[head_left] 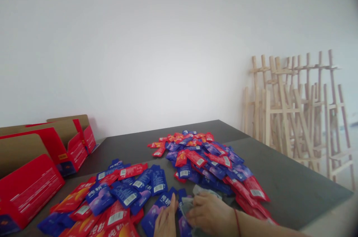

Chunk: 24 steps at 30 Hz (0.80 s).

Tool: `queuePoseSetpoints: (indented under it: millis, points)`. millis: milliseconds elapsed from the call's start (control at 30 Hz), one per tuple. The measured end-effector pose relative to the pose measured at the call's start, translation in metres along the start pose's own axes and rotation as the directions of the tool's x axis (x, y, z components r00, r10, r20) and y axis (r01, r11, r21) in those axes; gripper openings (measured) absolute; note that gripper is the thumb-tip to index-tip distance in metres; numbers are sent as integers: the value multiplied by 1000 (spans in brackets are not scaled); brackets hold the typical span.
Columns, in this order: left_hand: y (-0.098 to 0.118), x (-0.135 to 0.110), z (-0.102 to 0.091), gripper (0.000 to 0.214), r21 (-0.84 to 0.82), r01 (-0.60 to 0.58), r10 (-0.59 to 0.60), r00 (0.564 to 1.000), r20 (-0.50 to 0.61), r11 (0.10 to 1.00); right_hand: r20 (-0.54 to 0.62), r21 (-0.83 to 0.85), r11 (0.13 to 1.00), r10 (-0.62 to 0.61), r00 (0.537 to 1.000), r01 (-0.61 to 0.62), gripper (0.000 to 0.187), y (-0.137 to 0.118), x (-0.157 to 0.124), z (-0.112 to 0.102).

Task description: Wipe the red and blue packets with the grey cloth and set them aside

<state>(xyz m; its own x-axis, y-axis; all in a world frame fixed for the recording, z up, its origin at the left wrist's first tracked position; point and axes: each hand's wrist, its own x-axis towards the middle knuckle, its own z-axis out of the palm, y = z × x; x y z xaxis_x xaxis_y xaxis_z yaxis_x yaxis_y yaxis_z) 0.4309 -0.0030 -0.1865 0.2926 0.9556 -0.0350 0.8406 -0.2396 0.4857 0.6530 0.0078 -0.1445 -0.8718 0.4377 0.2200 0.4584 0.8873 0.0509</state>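
My left hand (167, 220) is at the bottom middle, its fingers stretched out over the edge of a blue packet (156, 211). Just right of it, my right hand (211, 212), with a red string on its wrist, is closed on a crumpled grey cloth (187, 205). The cloth rests against another blue packet (183, 224), which lies partly under it. A pile of red and blue packets (123, 196) spreads to the left of my hands. A larger mixed pile (201, 158) lies beyond them.
Open red cardboard boxes (30, 188) with brown insides stand along the left side of the dark table (282, 177). Several wooden easels (285, 110) lean together beyond the table's right edge. A white wall (167, 50) rises behind.
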Motion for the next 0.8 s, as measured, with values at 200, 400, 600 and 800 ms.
queuePoseSetpoints:
  millis: [200, 400, 600, 800]
  points:
    - [16, -1, -18, 98, 57, 28, -31, 998, 47, 998, 4, 84, 994, 70, 998, -70, 20, -1, -27, -3]
    - [72, -1, -33, 102, 237, 76, -102, 990, 101, 968, -9, 100, 831, 551, 834, -548, 21, 23, 3, 5]
    - [104, 1, -33, 78, 466, 105, -129, 992, 18, 878, -165, 262, 794, 597, 785, -549, 29, 18, 0, 15]
    - [103, 5, -57, 75, 503, 101, -155, 986, 66, 859, -245, 358, 774, 618, 748, -522, 27, 20, -4, 26]
